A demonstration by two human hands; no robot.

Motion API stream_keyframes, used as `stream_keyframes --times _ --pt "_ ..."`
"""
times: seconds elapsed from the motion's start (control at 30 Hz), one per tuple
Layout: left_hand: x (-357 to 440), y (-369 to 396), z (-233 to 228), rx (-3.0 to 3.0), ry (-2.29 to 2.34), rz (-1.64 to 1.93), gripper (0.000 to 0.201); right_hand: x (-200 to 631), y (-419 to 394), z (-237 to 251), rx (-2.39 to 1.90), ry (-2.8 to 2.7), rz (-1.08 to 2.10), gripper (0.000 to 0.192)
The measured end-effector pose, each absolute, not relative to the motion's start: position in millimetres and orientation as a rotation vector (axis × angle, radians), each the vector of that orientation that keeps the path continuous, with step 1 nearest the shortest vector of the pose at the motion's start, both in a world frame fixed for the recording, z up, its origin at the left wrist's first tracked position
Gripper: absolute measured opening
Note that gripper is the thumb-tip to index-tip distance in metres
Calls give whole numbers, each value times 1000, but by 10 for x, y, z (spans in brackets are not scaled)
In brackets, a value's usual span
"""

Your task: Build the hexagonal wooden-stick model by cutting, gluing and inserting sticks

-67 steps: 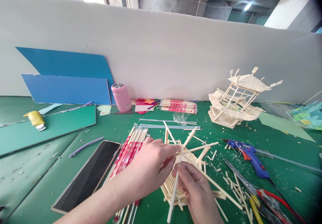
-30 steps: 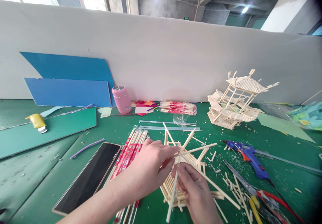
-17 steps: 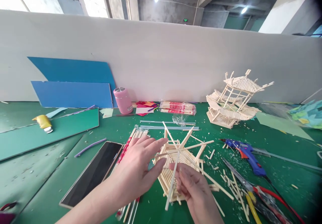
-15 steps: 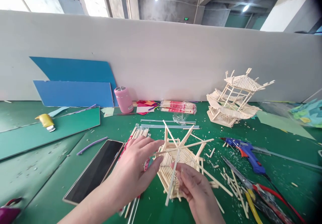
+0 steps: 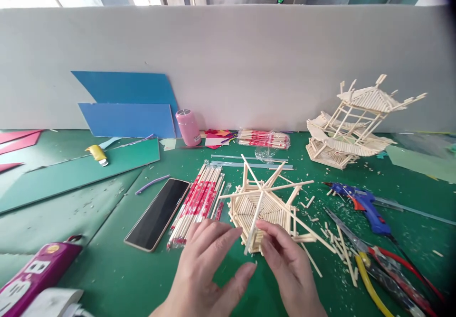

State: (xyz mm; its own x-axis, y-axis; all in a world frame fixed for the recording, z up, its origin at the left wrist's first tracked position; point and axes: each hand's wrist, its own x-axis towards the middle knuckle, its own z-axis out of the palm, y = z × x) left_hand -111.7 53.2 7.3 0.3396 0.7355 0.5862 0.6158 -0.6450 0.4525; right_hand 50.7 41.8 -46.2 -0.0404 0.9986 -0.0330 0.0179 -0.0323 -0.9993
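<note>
Stick roof point(image 5: 261, 208) lies flat on the green table point(image 5: 117, 265) just beyond my fingers, its spokes fanning out from a centre hub, and the longest spoke runs from that hub toward me, its near end between my hands. My left hand point(image 5: 208, 272) is open with fingers spread, holding nothing. My right hand point(image 5: 290, 269) is loosely open too, fingertips touching the roof's near edge. Left of it lie wrapped chopsticks point(image 5: 199, 200) and a phone point(image 5: 158, 214); farther right, a blue glue gun point(image 5: 363, 205) and a finished pavilion point(image 5: 352, 127).
</note>
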Motion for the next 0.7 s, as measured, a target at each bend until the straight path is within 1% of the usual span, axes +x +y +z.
stream_keyframes --times 0.13,0.23,0.47,0.7 --pt "-980 513 -13 2466 1320 1267 32 494 446 -481 -1152 -1479 950 24" --pt "-906 493 -62 2425 1373 1291 28 478 478 -502 -1112 -1531 839 24" --pt "-859 466 -113 2392 1368 1324 27 469 516 -489 -1104 -1506 815 24" --pt "-858 464 -128 2401 1379 1289 30 454 526 -492 -1084 -1508 803 28"
